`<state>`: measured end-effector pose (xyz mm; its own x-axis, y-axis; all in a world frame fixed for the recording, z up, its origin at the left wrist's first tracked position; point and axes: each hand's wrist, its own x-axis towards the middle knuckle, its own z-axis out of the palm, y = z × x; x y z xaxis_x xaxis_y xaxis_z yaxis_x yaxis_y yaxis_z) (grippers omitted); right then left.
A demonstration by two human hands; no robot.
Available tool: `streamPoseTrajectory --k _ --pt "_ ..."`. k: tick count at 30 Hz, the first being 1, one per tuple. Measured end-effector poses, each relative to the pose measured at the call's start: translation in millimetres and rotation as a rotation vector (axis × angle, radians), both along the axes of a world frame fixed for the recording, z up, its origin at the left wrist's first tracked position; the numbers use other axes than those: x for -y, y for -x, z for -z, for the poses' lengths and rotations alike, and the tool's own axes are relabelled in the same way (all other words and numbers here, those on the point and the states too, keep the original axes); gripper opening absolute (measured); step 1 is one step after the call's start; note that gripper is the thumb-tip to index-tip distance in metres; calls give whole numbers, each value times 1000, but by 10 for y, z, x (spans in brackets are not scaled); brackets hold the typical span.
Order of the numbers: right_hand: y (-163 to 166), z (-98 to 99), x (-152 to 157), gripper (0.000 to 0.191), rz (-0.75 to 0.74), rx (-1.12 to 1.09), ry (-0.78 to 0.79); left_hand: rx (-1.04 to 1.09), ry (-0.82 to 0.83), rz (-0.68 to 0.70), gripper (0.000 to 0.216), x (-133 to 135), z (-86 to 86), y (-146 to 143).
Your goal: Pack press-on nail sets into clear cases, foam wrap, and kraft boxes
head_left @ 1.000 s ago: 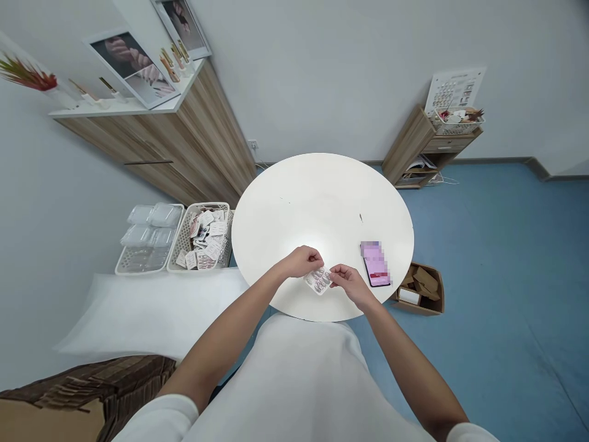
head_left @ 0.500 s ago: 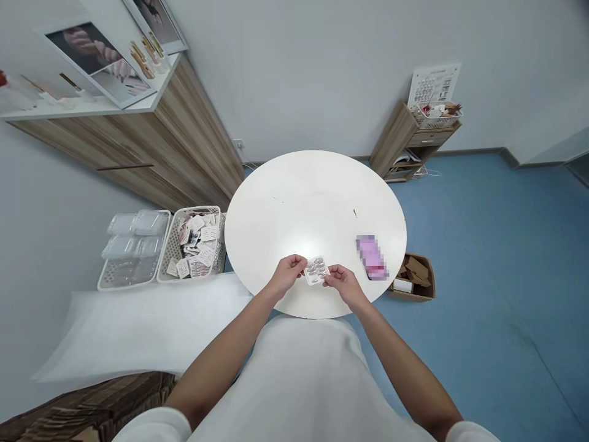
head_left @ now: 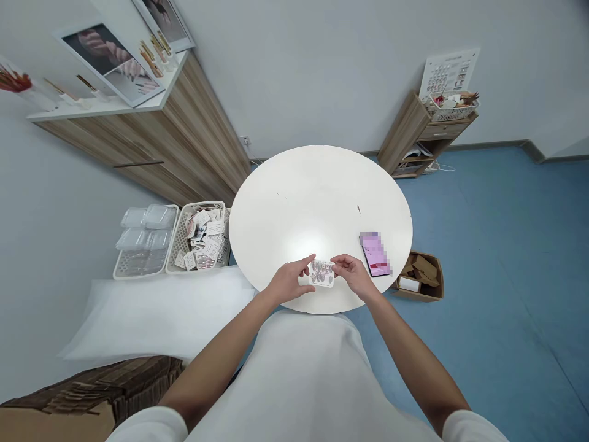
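Note:
A small white card of press-on nails (head_left: 321,274), with silvery-pink nails in rows, is in front of me over the near part of the round white table (head_left: 317,184). My right hand (head_left: 354,274) pinches the card at its right edge between thumb and fingers. At the card's left side, my left hand (head_left: 289,281) is open, thumb and index finger spread apart. Whether a left fingertip touches the card's edge is hard to see. To the right of my right hand lies a phone (head_left: 375,253) with a pink screen, partly blurred.
Left of the table stand a white basket (head_left: 173,267) full of nail cards and another basket (head_left: 120,274) with clear plastic boxes. A cardboard box (head_left: 421,296) sits on the floor at right. Wooden cabinets (head_left: 197,116) and a small shelf (head_left: 405,132) stand by the walls.
The card has turned to lie more level. My left hand has let go of its left corner and spread its fingers, while my right hand keeps its hold. The view has shifted slightly.

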<state>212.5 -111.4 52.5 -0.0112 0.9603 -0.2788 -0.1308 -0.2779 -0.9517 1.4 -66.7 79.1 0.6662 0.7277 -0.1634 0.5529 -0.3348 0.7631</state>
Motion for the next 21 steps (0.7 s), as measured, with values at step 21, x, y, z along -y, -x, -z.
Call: streamPoseTrajectory --k 21 --pt "-351 -87 59 72 -440 968 -459 -99 -103 -127 64 100 26 -263"
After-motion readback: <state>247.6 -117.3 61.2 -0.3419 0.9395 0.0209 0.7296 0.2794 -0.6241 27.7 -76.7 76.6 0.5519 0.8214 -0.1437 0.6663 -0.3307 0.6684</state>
